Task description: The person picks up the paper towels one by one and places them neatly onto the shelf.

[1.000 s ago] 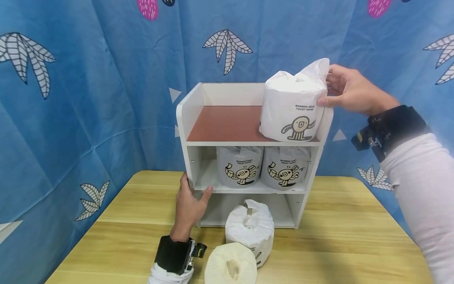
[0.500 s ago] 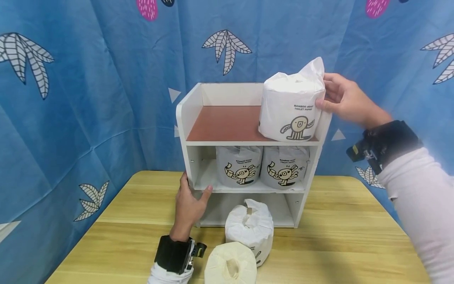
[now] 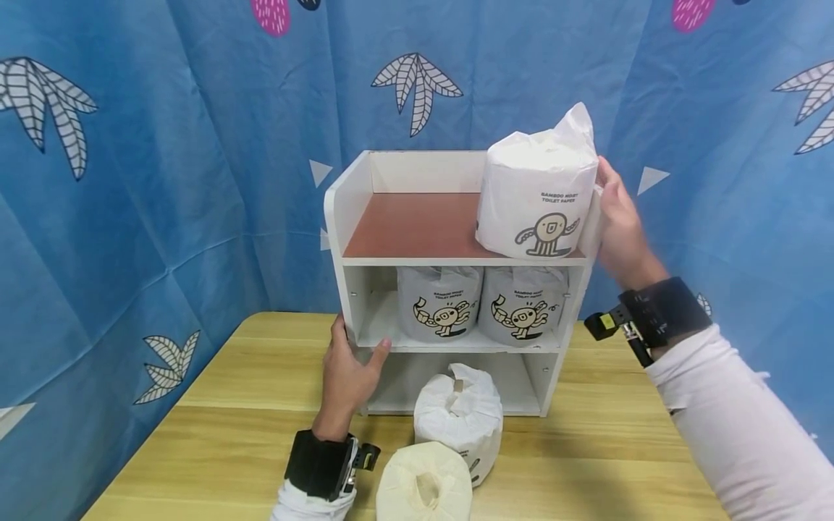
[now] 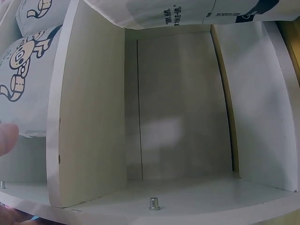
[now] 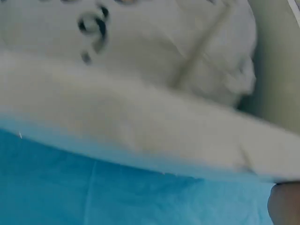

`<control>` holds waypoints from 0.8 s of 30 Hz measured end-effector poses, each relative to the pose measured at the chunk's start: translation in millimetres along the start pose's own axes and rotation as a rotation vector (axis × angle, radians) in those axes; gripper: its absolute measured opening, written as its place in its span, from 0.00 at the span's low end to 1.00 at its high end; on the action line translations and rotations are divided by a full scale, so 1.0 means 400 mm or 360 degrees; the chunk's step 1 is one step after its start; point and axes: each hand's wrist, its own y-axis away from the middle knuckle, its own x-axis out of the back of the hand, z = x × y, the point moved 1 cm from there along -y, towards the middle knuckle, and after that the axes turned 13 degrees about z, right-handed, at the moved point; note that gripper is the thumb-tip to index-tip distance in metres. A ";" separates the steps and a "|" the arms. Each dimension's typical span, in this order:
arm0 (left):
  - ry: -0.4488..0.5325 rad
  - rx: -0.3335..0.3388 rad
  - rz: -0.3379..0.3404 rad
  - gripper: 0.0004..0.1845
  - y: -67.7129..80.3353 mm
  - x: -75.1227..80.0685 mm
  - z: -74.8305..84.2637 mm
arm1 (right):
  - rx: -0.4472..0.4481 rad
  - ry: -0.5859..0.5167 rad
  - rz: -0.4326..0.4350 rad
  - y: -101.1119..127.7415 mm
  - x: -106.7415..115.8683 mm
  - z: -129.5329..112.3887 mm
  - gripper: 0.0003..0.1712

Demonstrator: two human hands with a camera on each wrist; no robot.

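Observation:
A white shelf unit [image 3: 334, 217] stands on the table. My left hand [image 3: 348, 380] holds its left side panel at middle-shelf height, thumb inside and fingers outside; the left wrist view shows the thumb [image 4: 7, 139] at the left edge. My right hand [image 3: 622, 231] is at the outside of the upper right panel, its fingers fairly straight, some hidden behind panel and roll. Beside it, a wrapped toilet paper roll [image 3: 534, 188] stands on the brown top shelf [image 3: 417, 224]. In the right wrist view, a fingertip [image 5: 285, 204] shows below the blurred panel [image 5: 140, 122].
On the middle shelf stand two wrapped rolls, one left [image 3: 439, 304] and one right [image 3: 523, 307]. A white roll [image 3: 456, 416] sits before the bottom shelf, with a cream roll [image 3: 423, 485] nearer on the wooden table [image 3: 247, 405]. A blue curtain [image 3: 247, 108] hangs behind.
My right hand has let go of the top roll and moved down to the outside of the right panel. The left hand has stayed put.

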 end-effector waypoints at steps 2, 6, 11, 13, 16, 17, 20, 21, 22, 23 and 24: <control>0.0008 -0.0007 0.0004 0.47 0.002 0.000 0.002 | 0.0033 -0.0099 -0.0005 0.016 -0.001 0.016 0.35; 0.0005 -0.0019 0.0020 0.47 0.003 0.000 0.007 | 0.0068 -0.0118 -0.0032 0.054 0.001 0.056 0.36; -0.0020 -0.0023 0.0029 0.46 -0.001 0.001 0.008 | 0.0068 -0.0110 -0.0072 0.101 0.009 0.113 0.36; -0.0017 -0.0019 0.0033 0.47 -0.001 0.001 0.007 | 0.0067 -0.0117 -0.0090 0.118 0.011 0.137 0.36; -0.0010 -0.0019 0.0034 0.47 0.000 0.001 0.006 | 0.0066 -0.0139 -0.0095 0.142 0.015 0.171 0.36; -0.0009 -0.0020 0.0033 0.47 0.000 0.000 0.006 | 0.0065 -0.0137 -0.0079 0.150 0.017 0.182 0.37; -0.0014 -0.0022 0.0030 0.47 0.002 -0.002 0.006 | 0.0073 -0.0127 -0.0064 0.174 0.022 0.213 0.37; -0.0019 -0.0020 0.0027 0.47 0.002 -0.003 0.005 | 0.0075 -0.0122 -0.0057 0.183 0.023 0.223 0.36; -0.0019 -0.0017 0.0024 0.47 0.002 -0.003 0.006 | 0.0072 -0.0124 -0.0047 0.192 0.025 0.233 0.36; -0.0017 -0.0013 0.0020 0.47 0.002 -0.004 0.007 | 0.0077 -0.0129 -0.0050 0.202 0.027 0.243 0.36; -0.0018 -0.0010 0.0015 0.47 0.002 -0.005 0.008 | 0.0073 -0.0133 -0.0051 0.214 0.029 0.253 0.36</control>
